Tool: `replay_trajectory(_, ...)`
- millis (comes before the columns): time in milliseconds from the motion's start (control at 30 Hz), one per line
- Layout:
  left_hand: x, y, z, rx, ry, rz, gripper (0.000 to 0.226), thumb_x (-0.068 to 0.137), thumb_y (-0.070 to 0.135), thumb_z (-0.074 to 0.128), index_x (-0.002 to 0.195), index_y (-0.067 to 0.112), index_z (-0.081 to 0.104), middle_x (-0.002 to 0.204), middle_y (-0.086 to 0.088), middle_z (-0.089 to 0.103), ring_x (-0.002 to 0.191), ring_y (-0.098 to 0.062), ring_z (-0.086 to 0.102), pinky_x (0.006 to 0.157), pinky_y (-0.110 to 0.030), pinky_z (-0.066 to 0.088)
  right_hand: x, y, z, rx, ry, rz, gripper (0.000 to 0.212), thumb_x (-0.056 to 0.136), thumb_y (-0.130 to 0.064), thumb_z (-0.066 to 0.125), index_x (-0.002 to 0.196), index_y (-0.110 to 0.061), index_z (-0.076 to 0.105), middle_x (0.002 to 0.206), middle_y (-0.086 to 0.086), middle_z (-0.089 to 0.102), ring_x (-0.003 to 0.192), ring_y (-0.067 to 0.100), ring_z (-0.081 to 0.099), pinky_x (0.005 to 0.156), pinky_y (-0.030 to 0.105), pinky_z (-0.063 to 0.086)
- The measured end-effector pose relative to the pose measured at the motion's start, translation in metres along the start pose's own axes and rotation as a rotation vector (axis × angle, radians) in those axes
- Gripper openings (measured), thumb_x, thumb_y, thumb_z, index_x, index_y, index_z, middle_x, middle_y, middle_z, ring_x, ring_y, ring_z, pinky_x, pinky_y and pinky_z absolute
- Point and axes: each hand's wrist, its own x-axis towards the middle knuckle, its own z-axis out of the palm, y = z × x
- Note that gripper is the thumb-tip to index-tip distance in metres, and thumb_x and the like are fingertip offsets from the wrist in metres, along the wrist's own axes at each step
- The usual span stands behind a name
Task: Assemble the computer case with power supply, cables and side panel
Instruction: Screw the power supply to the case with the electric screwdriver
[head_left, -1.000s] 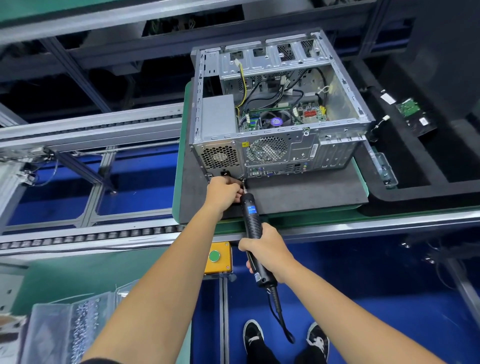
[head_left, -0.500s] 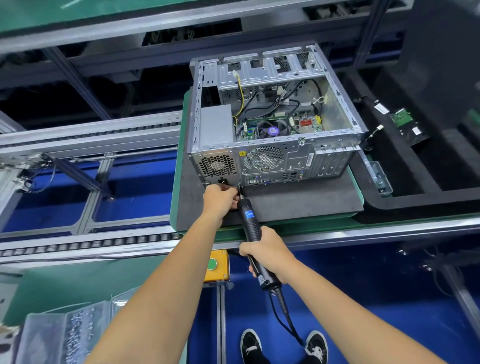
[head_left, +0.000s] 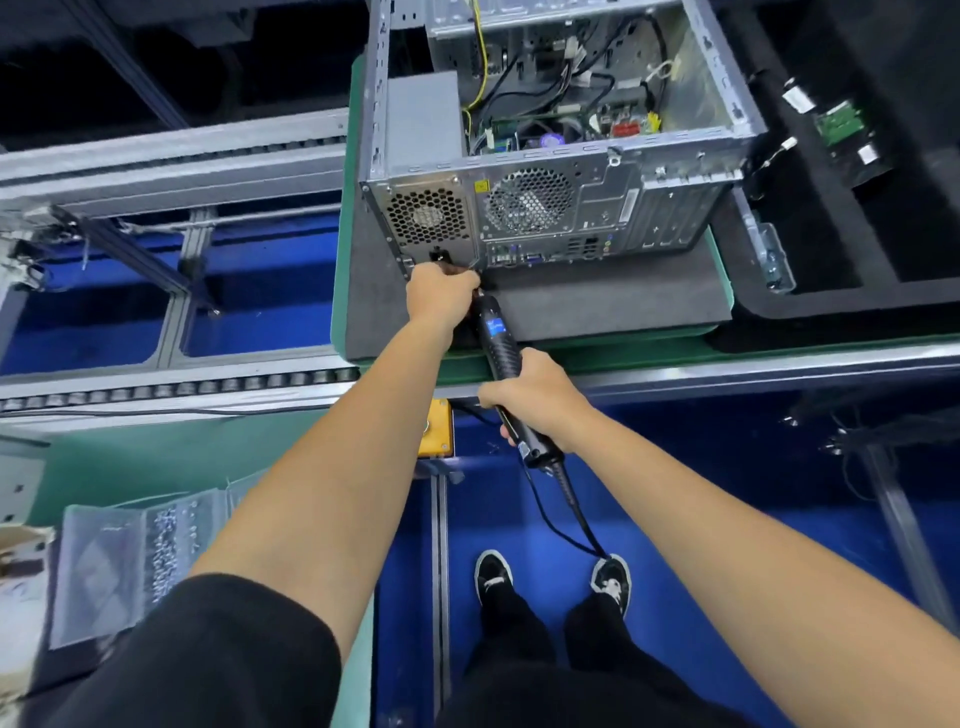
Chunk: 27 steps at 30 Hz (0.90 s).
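A bag of screws (head_left: 156, 551) lies at the far left on the green bench. The left hand (head_left: 440, 296) is curled at the lower rear corner of the case (head_left: 550, 208), by the power supply (head_left: 428, 215), pinching the driver (head_left: 496, 338) tip. To its right, the right hand (head_left: 535, 397) grips the driver's handle; the open case sits on a grey mat (head_left: 613, 306).

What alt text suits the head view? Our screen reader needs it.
A person's right hand holds an electric screwdriver at the rear lower corner of an open computer case, the left hand steadying its tip near the power supply.
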Motion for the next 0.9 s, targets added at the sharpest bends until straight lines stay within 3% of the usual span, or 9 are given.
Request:
replay_trajectory(200, 0.002, 0.001, -0.001, -0.095, -0.041, -0.034, 0.018, 0.083, 0.007, 0.066, 0.068, 0.009, 0.056, 0.059, -0.004, 0.053, 0.047, -0.014, 0.046, 0.044, -0.022, 0.040, 0.001, -0.004, -0.009, -0.073, 0.007, -0.015, 0.031, 0.078, -0.007, 0.068, 0.089, -0.015, 0.040, 0.078, 0.012, 0.054, 0.042, 0.020, 0.054, 0.044, 0.028, 0.047)
replay_trajectory(400, -0.003, 0.002, 0.002, -0.160, -0.060, -0.062, 0.026, 0.086, -0.004, 0.056, 0.065, 0.010, 0.049, 0.060, -0.006, 0.050, 0.047, -0.014, 0.041, 0.040, -0.020, 0.034, -0.001, -0.001, -0.005, -0.125, 0.057, -0.047, 0.032, 0.075, -0.012, 0.070, 0.088, -0.013, 0.041, 0.085, 0.010, 0.053, 0.064, 0.027, 0.054, 0.060, 0.038, 0.048)
replay_trajectory(533, -0.003, -0.001, 0.002, -0.123, -0.066, -0.043, 0.028, 0.085, -0.009, 0.048, 0.063, 0.009, 0.048, 0.060, -0.006, 0.051, 0.047, -0.014, 0.043, 0.041, -0.020, 0.035, 0.001, 0.003, 0.000, -0.121, 0.087, -0.063, 0.033, 0.076, -0.012, 0.070, 0.084, -0.016, 0.038, 0.083, 0.005, 0.050, 0.062, 0.025, 0.056, 0.054, 0.033, 0.046)
replay_trajectory(633, -0.003, -0.003, 0.003, -0.105, -0.046, -0.020, 0.030, 0.082, -0.009, 0.050, 0.059, 0.010, 0.049, 0.058, -0.005, 0.052, 0.049, -0.015, 0.045, 0.044, -0.021, 0.037, 0.002, 0.003, 0.002, -0.131, 0.091, -0.070, 0.032, 0.077, -0.011, 0.068, 0.082, -0.015, 0.038, 0.083, 0.007, 0.050, 0.064, 0.025, 0.054, 0.057, 0.036, 0.045)
replay_trajectory(900, -0.005, -0.006, 0.001, -0.082, -0.010, 0.005, 0.030, 0.081, -0.007, 0.054, 0.055, 0.010, 0.052, 0.058, -0.006, 0.053, 0.053, -0.018, 0.048, 0.046, -0.023, 0.042, 0.000, -0.003, -0.001, -0.139, 0.051, -0.057, 0.028, 0.078, -0.010, 0.068, 0.085, -0.016, 0.041, 0.080, 0.008, 0.055, 0.046, 0.019, 0.056, 0.046, 0.027, 0.048)
